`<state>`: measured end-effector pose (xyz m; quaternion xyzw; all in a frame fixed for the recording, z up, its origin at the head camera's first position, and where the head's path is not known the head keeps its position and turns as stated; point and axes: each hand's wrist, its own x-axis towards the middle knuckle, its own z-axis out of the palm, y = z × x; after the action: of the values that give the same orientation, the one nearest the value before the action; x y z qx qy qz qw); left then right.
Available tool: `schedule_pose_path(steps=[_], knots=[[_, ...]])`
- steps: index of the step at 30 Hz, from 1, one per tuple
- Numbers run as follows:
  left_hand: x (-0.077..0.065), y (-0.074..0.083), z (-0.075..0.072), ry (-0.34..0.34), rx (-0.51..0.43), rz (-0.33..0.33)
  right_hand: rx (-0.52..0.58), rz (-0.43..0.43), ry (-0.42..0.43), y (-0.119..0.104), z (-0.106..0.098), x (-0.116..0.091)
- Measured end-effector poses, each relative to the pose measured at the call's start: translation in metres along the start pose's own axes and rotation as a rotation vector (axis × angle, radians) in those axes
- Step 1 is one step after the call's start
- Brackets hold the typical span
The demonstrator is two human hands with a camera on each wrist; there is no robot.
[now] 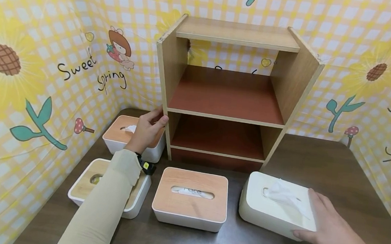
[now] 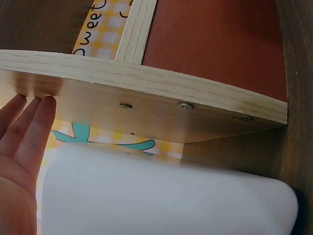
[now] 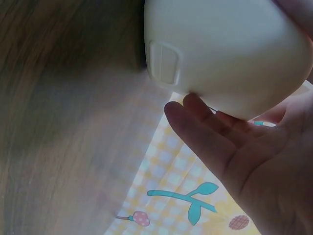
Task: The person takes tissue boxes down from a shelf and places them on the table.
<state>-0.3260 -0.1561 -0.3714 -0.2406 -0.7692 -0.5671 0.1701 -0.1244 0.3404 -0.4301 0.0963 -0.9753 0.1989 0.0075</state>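
My right hand (image 1: 330,229) grips the right end of a cream tissue box (image 1: 271,215), thumb on its near side and fingers at the far side. A tissue sticks out of the slot on top, and the box sits tilted. In the right wrist view, the fingers (image 3: 195,125) lie along the box's underside edge. My left hand (image 1: 148,129) reaches over a wood-topped tissue box (image 1: 116,132) at the back left. Its straight fingertips (image 2: 47,105) touch the outer side panel of a wooden shelf (image 1: 166,84).
The shelf has reddish-brown boards (image 1: 226,95) and bare compartments. Another wood-topped tissue box (image 1: 191,200) stands in front of it, and one more (image 1: 83,182) sits at left under my forearm. Dark table (image 1: 318,169) extends at right. Yellow checked cloth (image 1: 361,47) hangs behind.
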Motion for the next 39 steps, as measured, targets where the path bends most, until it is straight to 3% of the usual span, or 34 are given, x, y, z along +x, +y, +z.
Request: schedule_pose_path(steps=[9, 17, 39], knots=[[0.001, -0.012, 0.0, -0.004, -0.024, 0.018, 0.002, -0.026, 0.004, 0.006, -0.003, 0.001], [0.0, -0.001, 0.0, -0.006, -0.012, 0.003, -0.003, -0.043, -0.006, 0.009, -0.005, 0.002], [0.0, -0.005, 0.0, -0.008, -0.04, -0.003, 0.008, -0.088, -0.011, 0.017, -0.007, 0.003]])
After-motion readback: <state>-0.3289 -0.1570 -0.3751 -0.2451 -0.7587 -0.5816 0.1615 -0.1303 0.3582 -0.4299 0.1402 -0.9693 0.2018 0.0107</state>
